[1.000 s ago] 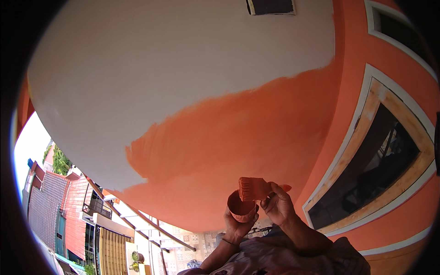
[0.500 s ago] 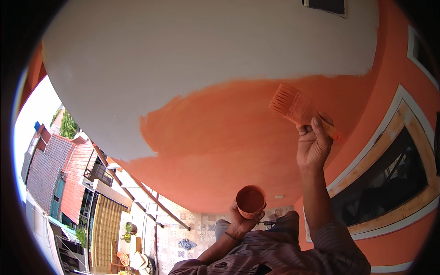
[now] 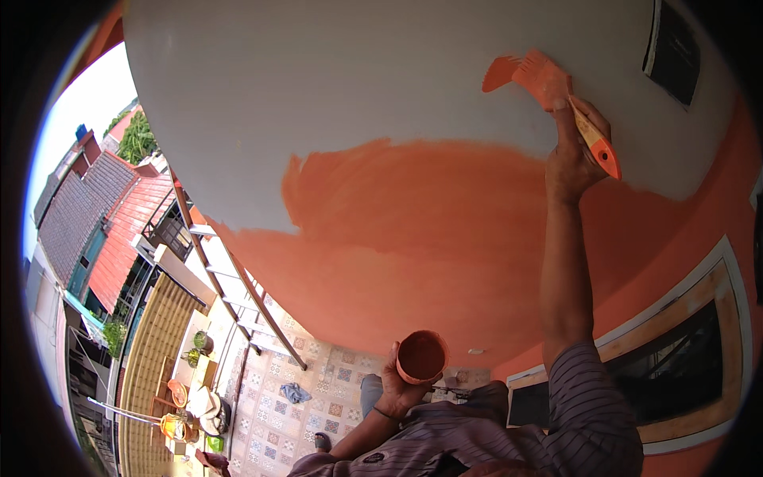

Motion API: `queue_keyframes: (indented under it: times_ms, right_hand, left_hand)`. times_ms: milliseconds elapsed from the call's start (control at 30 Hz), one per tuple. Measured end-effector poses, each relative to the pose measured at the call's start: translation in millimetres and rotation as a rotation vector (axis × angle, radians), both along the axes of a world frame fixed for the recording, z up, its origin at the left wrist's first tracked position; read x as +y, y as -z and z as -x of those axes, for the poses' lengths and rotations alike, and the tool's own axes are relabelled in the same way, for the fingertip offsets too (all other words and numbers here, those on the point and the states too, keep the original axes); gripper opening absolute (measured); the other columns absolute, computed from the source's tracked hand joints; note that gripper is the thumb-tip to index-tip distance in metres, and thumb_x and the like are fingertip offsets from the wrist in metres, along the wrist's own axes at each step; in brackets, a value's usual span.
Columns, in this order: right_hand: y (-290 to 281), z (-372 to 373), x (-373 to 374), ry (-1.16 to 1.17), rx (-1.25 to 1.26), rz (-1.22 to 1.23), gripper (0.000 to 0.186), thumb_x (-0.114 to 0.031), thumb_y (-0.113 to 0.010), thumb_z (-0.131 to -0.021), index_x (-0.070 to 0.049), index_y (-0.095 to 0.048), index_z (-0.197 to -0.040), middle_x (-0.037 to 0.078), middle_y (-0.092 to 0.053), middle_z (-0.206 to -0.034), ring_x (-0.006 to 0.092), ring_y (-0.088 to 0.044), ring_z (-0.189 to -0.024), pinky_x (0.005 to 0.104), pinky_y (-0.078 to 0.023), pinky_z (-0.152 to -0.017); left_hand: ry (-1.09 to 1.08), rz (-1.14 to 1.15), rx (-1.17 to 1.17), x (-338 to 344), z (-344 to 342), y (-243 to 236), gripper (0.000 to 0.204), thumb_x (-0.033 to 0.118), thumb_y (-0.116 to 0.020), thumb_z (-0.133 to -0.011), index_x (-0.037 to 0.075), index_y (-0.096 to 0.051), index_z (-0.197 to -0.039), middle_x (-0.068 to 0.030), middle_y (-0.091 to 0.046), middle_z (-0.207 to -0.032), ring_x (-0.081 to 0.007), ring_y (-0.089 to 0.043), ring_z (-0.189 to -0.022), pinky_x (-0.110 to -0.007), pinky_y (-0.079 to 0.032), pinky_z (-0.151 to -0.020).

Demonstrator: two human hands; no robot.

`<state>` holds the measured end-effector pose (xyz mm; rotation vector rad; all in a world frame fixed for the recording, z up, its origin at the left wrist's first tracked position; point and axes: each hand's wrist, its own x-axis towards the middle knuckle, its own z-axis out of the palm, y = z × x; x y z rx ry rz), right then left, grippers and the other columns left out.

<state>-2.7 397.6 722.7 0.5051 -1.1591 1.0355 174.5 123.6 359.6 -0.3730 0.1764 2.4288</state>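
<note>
—Item one, shifted since a moment ago: my right hand [image 3: 576,155], from in front of the orange coat [image 3: 413,207] to the grey wall [image 3: 318,79], far right; the brush [image 3: 543,78] went with it, grasped in my fingers, bristles at an orange patch [image 3: 499,73].

—And the left?

—Item two: my left hand [image 3: 402,387], near, fingers curled round one cup [image 3: 421,337] of orange-red paint [image 3: 421,359], well apart from the brush.

—Remainder?

—One ladder [image 3: 203,230], left. One blue-grey cloth [image 3: 295,393], left, on the tiled floor [image 3: 338,397].
</note>
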Motion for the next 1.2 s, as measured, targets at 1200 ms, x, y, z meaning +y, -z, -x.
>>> queue_keyframes:
  times_ms: [1200]
  right_hand:
    - [0.0, 72.8, -121.2, -0.128, -0.183, -0.254, 0.013, -0.003, -0.081, -0.093, 0.004, -0.074, -0.101, 0.009, -0.077, -0.089, 0.015, -0.074, -0.079, 0.0299, -0.061, -0.075]
  left_hand:
    - [-0.182, 0.043, 0.008, -50.6, 5.5, 42.8, 0.064, 0.064, -0.057, -0.102, 0.016, -0.062, -0.145, -0.0125, -0.064, -0.145, -0.0365, -0.061, -0.133, -0.062, -0.052, -0.104]
